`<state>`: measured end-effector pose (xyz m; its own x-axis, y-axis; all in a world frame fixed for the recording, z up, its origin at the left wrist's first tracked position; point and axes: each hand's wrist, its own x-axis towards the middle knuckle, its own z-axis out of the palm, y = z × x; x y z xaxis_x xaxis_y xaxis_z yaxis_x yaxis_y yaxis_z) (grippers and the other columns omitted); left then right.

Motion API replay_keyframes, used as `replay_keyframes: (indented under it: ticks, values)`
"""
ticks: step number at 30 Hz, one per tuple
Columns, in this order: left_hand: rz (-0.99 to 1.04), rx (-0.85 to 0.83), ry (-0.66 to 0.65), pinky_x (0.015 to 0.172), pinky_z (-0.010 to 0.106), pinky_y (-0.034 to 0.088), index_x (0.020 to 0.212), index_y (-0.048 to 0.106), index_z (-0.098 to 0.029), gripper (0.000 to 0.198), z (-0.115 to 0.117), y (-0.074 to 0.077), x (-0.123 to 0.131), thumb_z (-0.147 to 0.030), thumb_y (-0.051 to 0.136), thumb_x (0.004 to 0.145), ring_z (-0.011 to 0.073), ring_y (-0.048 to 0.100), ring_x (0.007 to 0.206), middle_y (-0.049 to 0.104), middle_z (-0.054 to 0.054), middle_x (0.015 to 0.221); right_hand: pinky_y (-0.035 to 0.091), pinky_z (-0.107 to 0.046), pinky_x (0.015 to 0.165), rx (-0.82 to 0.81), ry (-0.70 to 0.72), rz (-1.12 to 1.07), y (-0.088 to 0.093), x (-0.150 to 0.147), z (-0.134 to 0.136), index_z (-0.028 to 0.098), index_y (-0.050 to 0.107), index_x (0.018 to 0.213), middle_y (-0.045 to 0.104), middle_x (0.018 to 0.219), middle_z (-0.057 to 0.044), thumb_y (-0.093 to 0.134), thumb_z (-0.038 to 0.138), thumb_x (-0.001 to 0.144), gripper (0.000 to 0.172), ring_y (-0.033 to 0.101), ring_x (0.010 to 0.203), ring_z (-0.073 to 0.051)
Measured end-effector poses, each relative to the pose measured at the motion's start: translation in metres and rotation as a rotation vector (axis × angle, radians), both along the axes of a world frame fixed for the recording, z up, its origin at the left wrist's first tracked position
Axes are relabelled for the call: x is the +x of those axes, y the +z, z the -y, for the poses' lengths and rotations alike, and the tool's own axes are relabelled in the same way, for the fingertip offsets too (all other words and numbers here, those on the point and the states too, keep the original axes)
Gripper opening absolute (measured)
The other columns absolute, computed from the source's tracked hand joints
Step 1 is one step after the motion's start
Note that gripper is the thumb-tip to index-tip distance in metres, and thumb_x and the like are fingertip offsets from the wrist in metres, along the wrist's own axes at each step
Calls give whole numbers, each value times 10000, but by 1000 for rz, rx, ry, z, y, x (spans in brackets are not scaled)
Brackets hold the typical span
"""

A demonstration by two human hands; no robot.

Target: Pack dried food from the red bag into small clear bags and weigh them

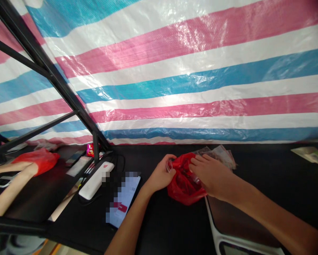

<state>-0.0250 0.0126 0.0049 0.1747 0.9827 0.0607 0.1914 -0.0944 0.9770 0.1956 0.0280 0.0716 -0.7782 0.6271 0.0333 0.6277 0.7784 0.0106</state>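
A crumpled red plastic bag (186, 194) stands with its mouth up on the black table, dark contents partly showing inside. My left hand (162, 173) pinches the bag's left rim, and a clear, curved plastic piece (169, 165) shows by its thumb and forefinger. Over the right side of the mouth, my right hand (210, 173) has its fingers curled down. Something clear and shiny shows beneath that hand, too hidden to name. Behind it lie small clear plastic bags (225, 156) with contents I cannot make out.
A flat scale-like device (233, 221) lies under my right forearm. To the left are a phone (125, 202), a white power strip (96, 180) and a black metal frame (58, 81). Beyond it, another person's hands are in a red bag (46, 161). Striped sheeting (201, 71) hangs behind.
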Motion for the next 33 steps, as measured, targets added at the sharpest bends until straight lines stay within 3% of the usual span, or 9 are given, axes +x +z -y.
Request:
replay_keyframes:
  ticks: [5, 15, 21, 28, 33]
  values:
    - [-20, 35, -9, 755, 254, 472, 1236, 581, -195, 458, 1, 4, 1, -37, 551, 806, 137, 600, 812, 646, 5, 952, 469, -462, 1065, -44, 19, 21, -2, 0, 1, 124, 767, 1138, 754, 1218, -168, 758, 163, 803, 337, 671, 1180, -338]
    - [-39, 53, 3, 740, 249, 461, 1212, 604, -199, 463, 0, 1, -1, -24, 554, 786, 135, 596, 798, 658, 8, 950, 450, -494, 1105, -62, -1, 10, -4, -5, -2, 107, 738, 1205, 745, 1252, -182, 680, 89, 818, 392, 660, 1219, -350]
    - [9, 34, -8, 689, 233, 443, 1201, 595, -202, 436, 0, 0, 0, -38, 558, 799, 121, 569, 745, 638, -10, 910, 474, -467, 1060, -164, 12, -58, 2, 3, -8, 151, 745, 1136, 775, 1191, -161, 603, 151, 925, 254, 696, 1175, -325]
    - [-7, 19, 5, 670, 233, 425, 1209, 585, -205, 461, -2, -3, -2, -24, 551, 786, 118, 557, 733, 618, -16, 897, 454, -458, 1092, -210, 62, -64, 6, 0, -6, 147, 759, 1058, 784, 1138, -164, 615, 100, 863, 247, 700, 1138, -321]
    - [22, 1, 2, 685, 239, 432, 1197, 570, -194, 455, -2, -1, 0, -19, 537, 778, 122, 565, 744, 635, -6, 911, 420, -482, 1120, -227, 57, -25, 2, -7, -1, 117, 735, 1113, 766, 1186, -175, 687, 110, 798, 319, 680, 1173, -351]
